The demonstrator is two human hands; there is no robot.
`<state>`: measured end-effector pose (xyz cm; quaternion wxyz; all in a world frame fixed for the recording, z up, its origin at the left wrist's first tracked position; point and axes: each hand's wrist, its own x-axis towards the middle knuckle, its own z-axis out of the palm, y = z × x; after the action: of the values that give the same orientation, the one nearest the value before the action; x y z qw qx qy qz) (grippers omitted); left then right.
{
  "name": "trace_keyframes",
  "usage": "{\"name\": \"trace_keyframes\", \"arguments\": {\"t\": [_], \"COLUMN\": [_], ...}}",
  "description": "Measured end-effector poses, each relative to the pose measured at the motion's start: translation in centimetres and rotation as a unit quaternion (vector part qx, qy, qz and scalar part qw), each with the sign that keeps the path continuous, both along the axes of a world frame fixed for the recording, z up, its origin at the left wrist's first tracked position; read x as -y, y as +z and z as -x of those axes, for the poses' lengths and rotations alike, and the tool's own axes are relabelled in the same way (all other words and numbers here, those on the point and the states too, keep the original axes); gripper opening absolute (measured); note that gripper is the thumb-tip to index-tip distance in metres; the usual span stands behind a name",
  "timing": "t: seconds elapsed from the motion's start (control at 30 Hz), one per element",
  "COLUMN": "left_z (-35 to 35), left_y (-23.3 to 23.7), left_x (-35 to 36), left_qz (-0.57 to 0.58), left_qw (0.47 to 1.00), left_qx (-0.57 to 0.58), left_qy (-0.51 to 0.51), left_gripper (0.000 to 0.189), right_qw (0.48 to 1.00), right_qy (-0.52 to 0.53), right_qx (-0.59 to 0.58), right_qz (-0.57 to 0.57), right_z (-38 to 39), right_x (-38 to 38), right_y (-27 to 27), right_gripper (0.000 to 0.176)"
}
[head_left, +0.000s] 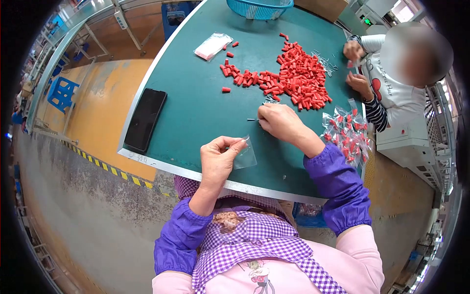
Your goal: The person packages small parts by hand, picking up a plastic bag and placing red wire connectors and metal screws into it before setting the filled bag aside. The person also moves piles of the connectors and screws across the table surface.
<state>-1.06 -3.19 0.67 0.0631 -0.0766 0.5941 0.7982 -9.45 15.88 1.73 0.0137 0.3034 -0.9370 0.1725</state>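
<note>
My left hand (220,158) pinches a small clear plastic bag (247,156) by its upper edge, close over the front of the green table (191,112). My right hand (282,123) is at the tabletop with its fingers curled together; what they hold, if anything, is hidden. A single screw (251,119) lies right by its fingertips, and a few small screws (270,99) show just beyond the hand. Past them spreads a large heap of red plastic sleeves (303,73), with several strewn to the left.
A black phone (146,120) lies at the left edge. Stacked clear bags (213,46) and a blue basket (259,9) are farther back. Filled bags (346,134) pile up at the right edge. A co-worker (391,73) works across the right side, near more screws (325,63).
</note>
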Motion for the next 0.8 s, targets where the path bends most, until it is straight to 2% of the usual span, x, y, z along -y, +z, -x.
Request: {"name": "trace_keyframes", "arguments": {"t": [0.03,0.1,0.13,0.23,0.27,0.33,0.37,0.5,0.57,0.6,0.67,0.7,0.8], "left_z": [0.0,0.0,0.0,0.1,0.1,0.1,0.0,-0.3,-0.6,-0.6,-0.8,-0.9,-1.1], "left_y": [-0.2,-0.6,-0.8,-0.6,-0.5,-0.2,-0.2,-0.8,-0.8,-0.6,0.1,0.4,0.5], "left_x": [0.0,0.1,0.1,0.0,-0.1,-0.7,-0.9,-0.7,-0.1,-0.3,-1.3,-1.4,-2.0], "left_qz": [0.011,0.022,0.002,-0.033,-0.048,-0.075,-0.101,-0.098,0.013,0.013,0.043,0.051,0.023], "left_qw": [1.0,1.0,1.0,0.999,0.999,0.997,0.994,0.995,1.0,1.0,0.994,0.993,0.994], "left_qx": [-0.003,-0.004,-0.013,-0.006,0.014,0.018,0.023,0.008,0.0,-0.001,-0.091,-0.098,-0.103], "left_qy": [0.006,0.016,0.015,0.003,-0.004,0.012,0.028,0.018,-0.016,-0.015,0.041,0.042,0.038], "left_gripper": [0.008,0.008,0.008,0.012,0.014,0.014,0.014,0.017,0.013,0.013,0.011,0.017,0.014], "right_qw": [1.0,0.989,0.989,0.904,0.904,0.809,0.788,0.745,0.742,0.739,0.742,0.744,0.747], "right_qy": [0.004,-0.08,-0.079,-0.17,-0.171,-0.169,-0.173,-0.166,-0.164,-0.165,-0.164,-0.163,-0.169], "right_qx": [0.0,0.056,0.058,0.237,0.237,0.315,0.322,0.338,0.332,0.325,0.31,0.296,0.276], "right_qz": [0.0,0.114,0.114,0.311,0.311,0.467,0.494,0.55,0.559,0.566,0.571,0.576,0.58], "right_z": [-0.3,-1.3,-2.1,-4.0,-4.6,-5.7,-6.3,-8.3,-8.9,-9.0,-9.1,-9.1,-9.0], "right_x": [0.0,0.2,0.5,0.7,0.8,1.1,1.5,2.0,2.2,2.3,2.2,2.2,2.2], "right_y": [0.1,0.6,0.9,1.7,1.6,1.7,1.9,2.5,2.6,2.7,2.5,2.4,2.3], "right_gripper": [0.009,0.013,0.013,0.013,0.013,0.011,0.01,0.011,0.011,0.011,0.01,0.01,0.01]}}
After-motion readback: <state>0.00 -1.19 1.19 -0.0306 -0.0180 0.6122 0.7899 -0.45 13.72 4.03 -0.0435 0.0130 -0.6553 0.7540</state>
